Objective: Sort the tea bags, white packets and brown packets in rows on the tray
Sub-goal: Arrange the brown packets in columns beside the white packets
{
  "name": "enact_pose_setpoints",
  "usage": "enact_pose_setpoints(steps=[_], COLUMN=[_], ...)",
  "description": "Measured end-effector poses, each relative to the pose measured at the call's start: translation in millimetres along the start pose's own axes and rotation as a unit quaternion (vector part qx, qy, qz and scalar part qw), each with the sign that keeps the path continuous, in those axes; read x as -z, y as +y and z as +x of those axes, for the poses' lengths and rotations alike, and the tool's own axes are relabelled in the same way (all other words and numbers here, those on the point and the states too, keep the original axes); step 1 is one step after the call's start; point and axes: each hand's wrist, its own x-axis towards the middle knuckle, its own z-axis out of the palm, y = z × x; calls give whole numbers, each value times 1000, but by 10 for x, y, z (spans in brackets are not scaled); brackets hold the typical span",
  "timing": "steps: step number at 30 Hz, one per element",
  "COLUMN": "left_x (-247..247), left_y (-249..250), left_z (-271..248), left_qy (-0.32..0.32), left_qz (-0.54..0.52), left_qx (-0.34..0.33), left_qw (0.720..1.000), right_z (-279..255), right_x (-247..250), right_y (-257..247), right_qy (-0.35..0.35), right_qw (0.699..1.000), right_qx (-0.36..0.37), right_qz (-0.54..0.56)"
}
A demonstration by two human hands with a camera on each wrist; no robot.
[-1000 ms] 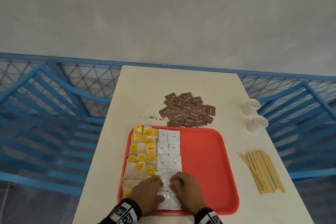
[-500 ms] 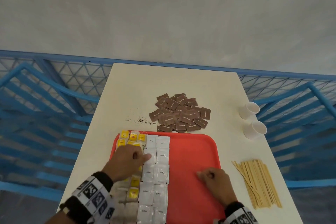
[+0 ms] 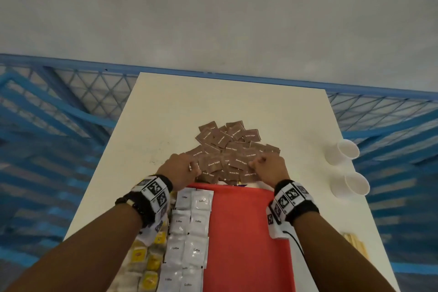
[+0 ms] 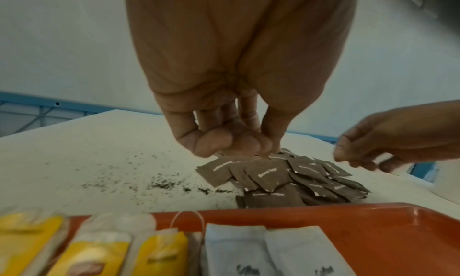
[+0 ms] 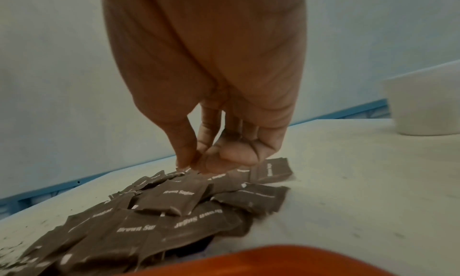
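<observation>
Seen from the head camera: a white table filling the centre of the frame, a red tray at lower centre

Lined up along the tray's left side, at lower left of the frame: tea bags with yellow tags, partly hidden under the left forearm. Just to their right, touching them, two neat columns of white packets. Bare red on the right part of the tray, no brown row begun as far as can be seen

Heaped on the table at centre frame, just above the tray's far rim: brown packets, overlapping and unsorted. Scattered at the left of the heap: dark loose specks

Reaching into the heap's near edge from either side: left hand at centre left, fingers curled down with tips on a packet at the heap's left corner, thumb and fingertips drawn together; a firm hold on it cannot be told. Right hand at centre right, fingers bunched together onto the top packets, a pinch likely but not certain

At the right edge: two white cups on their sides and wooden stirrers below them

By this reckoning, two of three kinds placed; the brown row left to lay
</observation>
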Motion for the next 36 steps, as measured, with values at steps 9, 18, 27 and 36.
enact_pose_setpoints(steps=[9,18,27,36], left_x=[-216,-434,-175,154], left_y=[256,359,297,114], left_z=[398,679,638,378], left_qy=[63,54,29,-100], left_qz=[-7,121,-102,-614], left_qx=[29,53,78,125], left_qw=[998,990,991,773], right_z=[346,331,454,591], right_x=[-346,-265,-60,-34], right_y=[18,170,140,93], right_qy=[-45,-53,-9,-113], right_qw=[997,992,995,958], right_qx=[41,65,95,163], right_qz=[-53,-92,-28,-206])
